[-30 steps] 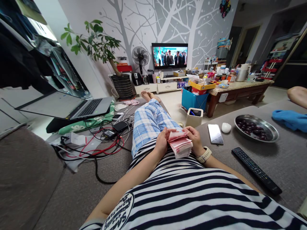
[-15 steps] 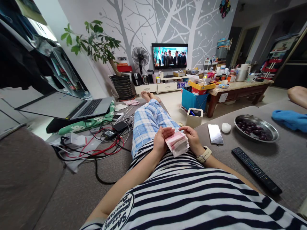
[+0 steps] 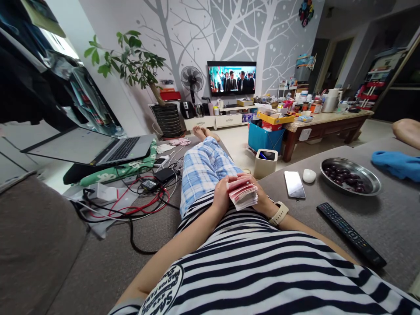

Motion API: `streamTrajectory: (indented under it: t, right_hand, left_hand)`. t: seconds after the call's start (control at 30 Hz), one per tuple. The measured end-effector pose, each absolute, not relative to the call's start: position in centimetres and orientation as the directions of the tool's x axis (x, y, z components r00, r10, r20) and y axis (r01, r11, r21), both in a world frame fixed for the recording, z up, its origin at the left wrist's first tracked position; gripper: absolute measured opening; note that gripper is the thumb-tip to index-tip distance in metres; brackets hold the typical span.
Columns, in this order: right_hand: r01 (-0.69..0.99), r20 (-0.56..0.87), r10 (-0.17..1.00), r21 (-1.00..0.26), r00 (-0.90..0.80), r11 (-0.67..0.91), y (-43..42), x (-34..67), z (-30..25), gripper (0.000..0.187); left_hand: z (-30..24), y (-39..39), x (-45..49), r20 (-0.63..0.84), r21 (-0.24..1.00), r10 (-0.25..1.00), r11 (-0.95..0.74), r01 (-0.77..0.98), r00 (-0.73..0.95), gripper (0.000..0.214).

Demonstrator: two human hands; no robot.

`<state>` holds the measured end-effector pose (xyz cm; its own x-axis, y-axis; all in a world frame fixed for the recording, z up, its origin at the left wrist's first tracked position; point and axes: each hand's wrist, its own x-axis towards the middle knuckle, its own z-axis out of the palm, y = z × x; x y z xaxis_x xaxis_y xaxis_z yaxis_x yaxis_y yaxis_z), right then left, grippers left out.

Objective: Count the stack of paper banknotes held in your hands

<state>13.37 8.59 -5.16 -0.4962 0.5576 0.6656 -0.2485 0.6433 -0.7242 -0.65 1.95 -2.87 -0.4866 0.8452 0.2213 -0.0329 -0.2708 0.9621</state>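
A thick stack of pink banknotes (image 3: 243,194) rests over my lap, above my striped shirt. My left hand (image 3: 222,196) grips the stack's left side, fingers curled over the top. My right hand (image 3: 259,192), with a pale watch (image 3: 278,214) on the wrist, closes on the stack's right side, fingers on the top notes. My legs in blue plaid trousers (image 3: 205,166) stretch out along the grey sofa (image 3: 377,218).
On the sofa to my right lie a phone (image 3: 294,184), a white mouse (image 3: 309,175), a metal bowl of dark fruit (image 3: 350,176) and a black remote (image 3: 349,234). At my left sit a laptop (image 3: 98,148) and tangled cables (image 3: 138,197). Another person's knee (image 3: 407,131) shows far right.
Both hands have kept hold of the banknotes and riffled them; the stack has closed up and my right hand has moved in over its top edge.
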Motion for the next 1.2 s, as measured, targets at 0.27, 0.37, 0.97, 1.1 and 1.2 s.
streamTrajectory:
  t: [0.27, 0.37, 0.97, 1.1, 1.2]
  right_hand:
    - [-0.272, 0.660, 0.650, -0.750, -0.376, 0.603, 9.7, 13.2, -6.1, 0.032]
    - [-0.283, 0.602, 0.745, -0.796, -0.287, 0.535, 10.4, 13.2, -6.8, 0.033]
    - [-0.164, 0.459, 0.814, -0.888, -0.356, 0.429, 10.5, 11.4, -7.5, 0.071]
    - [-0.134, 0.449, 0.827, -0.893, -0.337, 0.430, 10.6, 11.3, -7.5, 0.073]
    - [-0.094, 0.446, 0.834, -0.893, -0.323, 0.441, 10.6, 11.4, -7.4, 0.074]
  left_hand:
    - [-3.7, 2.1, -0.5, 0.262, 0.940, 0.929, -0.308, -0.150, -0.263, 0.067]
    - [-4.0, 2.1, -0.6, 0.347, 0.931, 0.931, -0.357, -0.081, -0.115, 0.067]
    - [-3.1, 3.6, -0.3, -0.030, 0.956, 0.936, -0.076, -0.283, -0.352, 0.046]
    - [-3.3, 3.7, 0.2, -0.005, 0.966, 0.952, -0.074, -0.247, -0.306, 0.037]
    - [-3.7, 3.8, 0.7, 0.081, 0.971, 0.957, -0.139, -0.194, -0.280, 0.035]
